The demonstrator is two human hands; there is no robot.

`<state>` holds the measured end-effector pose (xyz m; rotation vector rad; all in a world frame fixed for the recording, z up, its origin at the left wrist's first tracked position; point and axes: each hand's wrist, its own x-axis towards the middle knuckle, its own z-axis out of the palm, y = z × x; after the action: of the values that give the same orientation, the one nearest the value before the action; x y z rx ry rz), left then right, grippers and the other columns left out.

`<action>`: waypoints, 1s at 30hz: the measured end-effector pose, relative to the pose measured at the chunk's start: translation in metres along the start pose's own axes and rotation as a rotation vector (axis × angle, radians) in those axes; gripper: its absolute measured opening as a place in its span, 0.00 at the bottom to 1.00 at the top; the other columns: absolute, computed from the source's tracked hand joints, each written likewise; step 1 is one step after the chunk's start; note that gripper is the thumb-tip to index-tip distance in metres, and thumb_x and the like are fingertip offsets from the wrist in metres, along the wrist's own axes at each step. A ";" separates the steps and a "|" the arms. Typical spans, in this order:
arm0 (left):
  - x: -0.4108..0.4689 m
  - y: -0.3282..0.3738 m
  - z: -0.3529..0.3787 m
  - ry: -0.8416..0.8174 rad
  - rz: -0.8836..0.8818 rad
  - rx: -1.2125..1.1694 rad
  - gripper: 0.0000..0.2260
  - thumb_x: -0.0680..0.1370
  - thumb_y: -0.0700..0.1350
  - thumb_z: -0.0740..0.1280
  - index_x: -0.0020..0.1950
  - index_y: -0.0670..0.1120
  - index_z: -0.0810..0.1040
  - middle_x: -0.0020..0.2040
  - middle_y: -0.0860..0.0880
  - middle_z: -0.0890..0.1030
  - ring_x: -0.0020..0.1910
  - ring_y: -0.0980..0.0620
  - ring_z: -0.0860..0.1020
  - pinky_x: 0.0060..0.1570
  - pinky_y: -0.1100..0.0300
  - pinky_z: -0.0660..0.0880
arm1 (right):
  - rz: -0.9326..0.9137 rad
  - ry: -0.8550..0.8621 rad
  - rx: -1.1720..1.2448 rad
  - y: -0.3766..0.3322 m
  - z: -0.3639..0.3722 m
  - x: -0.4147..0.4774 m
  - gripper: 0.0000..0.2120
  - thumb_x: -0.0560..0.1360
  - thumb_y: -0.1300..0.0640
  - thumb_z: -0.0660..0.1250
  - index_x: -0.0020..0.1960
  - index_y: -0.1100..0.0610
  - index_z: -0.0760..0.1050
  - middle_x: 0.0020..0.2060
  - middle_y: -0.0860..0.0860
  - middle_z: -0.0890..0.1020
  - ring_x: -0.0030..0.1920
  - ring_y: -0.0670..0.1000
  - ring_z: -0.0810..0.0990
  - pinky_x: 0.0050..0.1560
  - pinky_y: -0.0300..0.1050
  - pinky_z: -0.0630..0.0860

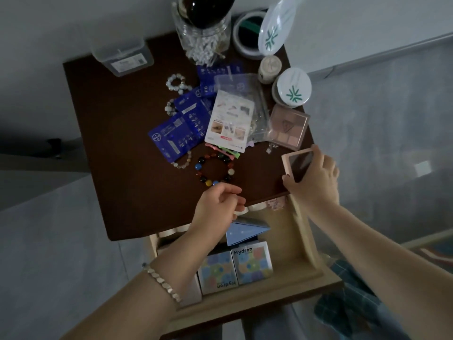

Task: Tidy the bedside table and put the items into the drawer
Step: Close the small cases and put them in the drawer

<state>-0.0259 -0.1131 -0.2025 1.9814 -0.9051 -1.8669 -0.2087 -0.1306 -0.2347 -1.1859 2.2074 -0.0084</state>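
So: pink case (297, 165) in right hand (316, 182).

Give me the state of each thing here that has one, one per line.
drawer, pulled open, boxes inside.
pink case, tilted, held by the right hand.
left hand, loosely curled, holds nothing visible.
bead bracelet, lying loose on the table.
far round compact, lid raised.
near round compact, lid shut.
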 end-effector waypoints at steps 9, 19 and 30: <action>-0.002 0.028 0.016 -0.349 -0.064 -0.365 0.16 0.77 0.49 0.62 0.65 0.53 0.71 0.57 0.45 0.80 0.54 0.46 0.81 0.49 0.49 0.80 | -0.065 -0.438 0.959 -0.006 -0.025 -0.048 0.41 0.58 0.47 0.73 0.68 0.55 0.65 0.54 0.52 0.80 0.50 0.48 0.82 0.49 0.43 0.80; -0.011 0.024 0.008 -0.502 0.003 -0.545 0.23 0.70 0.46 0.65 0.65 0.49 0.70 0.53 0.43 0.80 0.49 0.45 0.81 0.43 0.52 0.79 | -0.288 -0.511 0.884 0.002 -0.028 -0.064 0.42 0.54 0.36 0.76 0.64 0.50 0.69 0.56 0.50 0.79 0.55 0.47 0.80 0.52 0.40 0.78; -0.016 0.017 -0.013 -0.504 0.224 -0.324 0.36 0.60 0.41 0.74 0.66 0.57 0.68 0.64 0.52 0.75 0.64 0.53 0.73 0.55 0.58 0.76 | -0.477 -0.457 0.695 0.000 -0.022 -0.068 0.48 0.58 0.56 0.80 0.70 0.44 0.56 0.63 0.41 0.72 0.64 0.41 0.71 0.65 0.46 0.71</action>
<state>-0.0168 -0.1192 -0.1775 1.1919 -0.8331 -2.2436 -0.1926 -0.0848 -0.1817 -1.1242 1.3145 -0.5895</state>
